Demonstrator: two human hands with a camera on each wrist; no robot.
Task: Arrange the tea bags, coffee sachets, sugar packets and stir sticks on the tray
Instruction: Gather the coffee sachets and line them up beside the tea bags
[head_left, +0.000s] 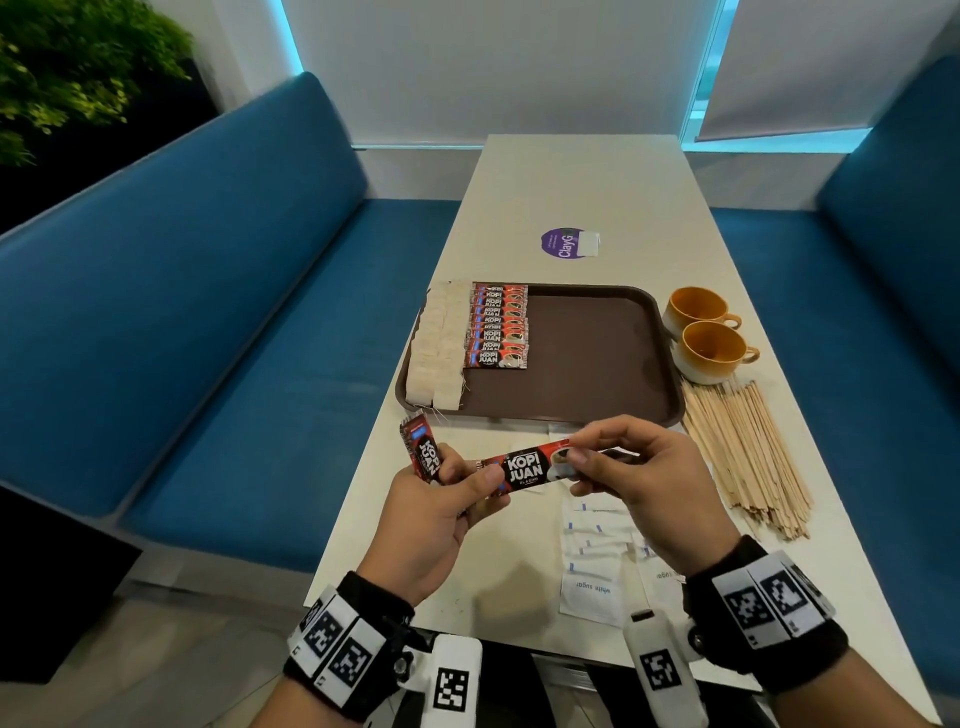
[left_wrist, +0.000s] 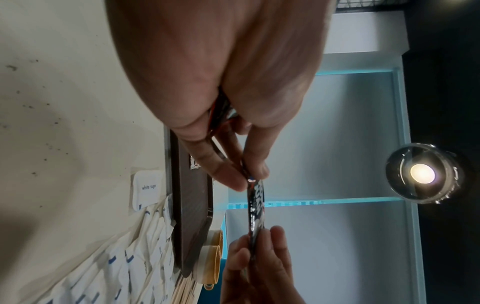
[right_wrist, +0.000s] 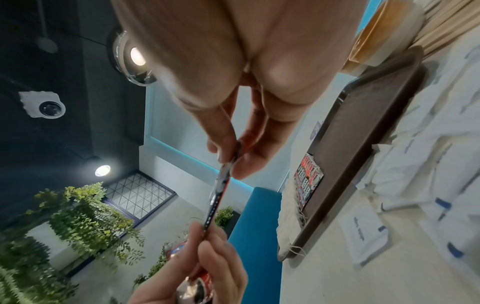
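Observation:
Both hands hold one red Kopi Juan coffee sachet (head_left: 524, 470) level above the table's near end. My left hand (head_left: 441, 499) pinches its left end and also grips a small stack of coffee sachets (head_left: 423, 453) upright. My right hand (head_left: 639, 467) pinches the right end between thumb and fingers. Seen edge-on, the sachet (left_wrist: 255, 207) (right_wrist: 218, 193) spans both hands. The brown tray (head_left: 597, 364) carries two columns of white tea bags (head_left: 436, 353) at its left and a column of coffee sachets (head_left: 498, 325) beside them. White sugar packets (head_left: 592, 545) lie under my right hand. Wooden stir sticks (head_left: 743, 452) lie right of the tray.
Two yellow cups (head_left: 706, 332) stand at the tray's right edge. A purple round sticker (head_left: 563, 242) sits on the white table (head_left: 571, 182) beyond the tray. Blue benches (head_left: 208, 312) flank the table on both sides. A green plant (head_left: 67, 67) stands far left.

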